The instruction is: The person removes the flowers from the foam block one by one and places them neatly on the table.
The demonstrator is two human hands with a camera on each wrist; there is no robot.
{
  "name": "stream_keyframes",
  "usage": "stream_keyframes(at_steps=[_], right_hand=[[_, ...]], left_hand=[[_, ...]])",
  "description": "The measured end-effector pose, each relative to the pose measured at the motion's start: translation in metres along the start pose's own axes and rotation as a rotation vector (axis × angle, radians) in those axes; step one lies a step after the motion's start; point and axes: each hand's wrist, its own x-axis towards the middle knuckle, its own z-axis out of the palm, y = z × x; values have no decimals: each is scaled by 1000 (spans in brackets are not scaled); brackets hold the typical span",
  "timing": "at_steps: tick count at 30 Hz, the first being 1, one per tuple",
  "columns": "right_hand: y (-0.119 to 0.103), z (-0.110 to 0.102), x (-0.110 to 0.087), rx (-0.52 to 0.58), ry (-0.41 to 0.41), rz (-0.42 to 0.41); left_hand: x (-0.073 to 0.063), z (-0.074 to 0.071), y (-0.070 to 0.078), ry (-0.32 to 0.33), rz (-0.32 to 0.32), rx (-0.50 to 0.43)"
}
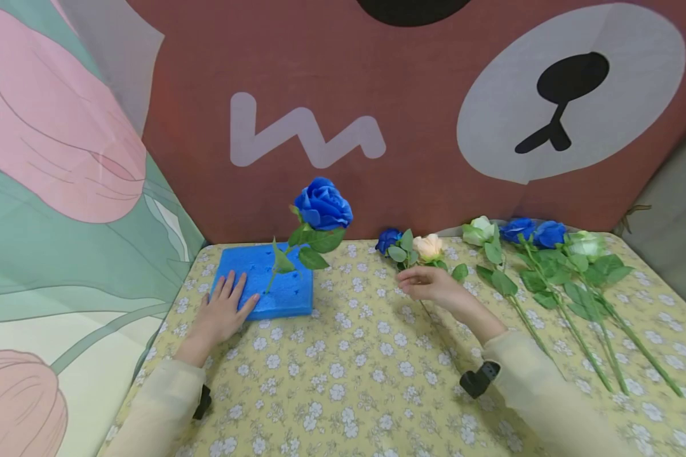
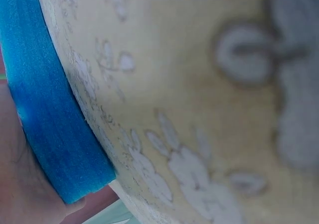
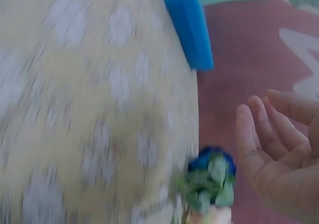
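Note:
My left hand [image 1: 221, 312] rests flat on the left front part of a blue foam block [image 1: 286, 301], its fingers spread. A blue artificial rose [image 1: 322, 204] stands in the block, its stem leaning to the right. In the left wrist view only part of the hand [image 2: 22, 169] shows, beside the foam's side. My right hand [image 1: 437, 289] is over the table, near a dark blue rose [image 1: 387, 241] and a peach rose [image 1: 428, 247] lying there. Loosely bent fingers [image 3: 259, 129] show nothing between them in the right wrist view.
On the right lie more long-stemmed roses: a whitish-green rose [image 1: 479, 231], two blue roses [image 1: 549, 235] and a pale green rose [image 1: 585, 245]. A flowered cloth [image 1: 331, 374] covers the table. Behind it rises a brown backdrop [image 1: 411, 171] with a bear's muzzle.

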Motion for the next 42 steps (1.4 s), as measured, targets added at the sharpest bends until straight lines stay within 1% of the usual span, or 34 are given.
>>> stream_keyframes(at_steps=[5,12,14,17,19,21,25,29,32,37,42], right_hand=[[-12,29,16,31,-24,-38],[-27,71,34,11,-56,-108],[-33,82,39,19,-56,-108],[-40,96,46,17,-57,-133],[-46,103,49,13,-44,-141],[-52,110,51,18,-34,-146],[-61,122,52,44,-19,-139],[-66,134,56,46,-8,-149],[-66,143,59,44,-6,-142],[-64,154,65,48,-7,-117],[-66,159,70,107,16,-75]], left_hand=[[-1,1,2,-9,-12,-24],[-6,1,10,-5,-36,-38],[-6,1,13,-4,-41,-34],[-7,0,16,-6,-51,-29],[-7,0,17,-4,-55,-16],[-6,-1,16,11,-52,-6],[-5,-3,14,47,-28,19],[-5,-4,10,63,1,7],[-5,-3,8,68,14,-23],[-3,1,6,48,13,-50],[-1,2,5,14,-1,-42]])
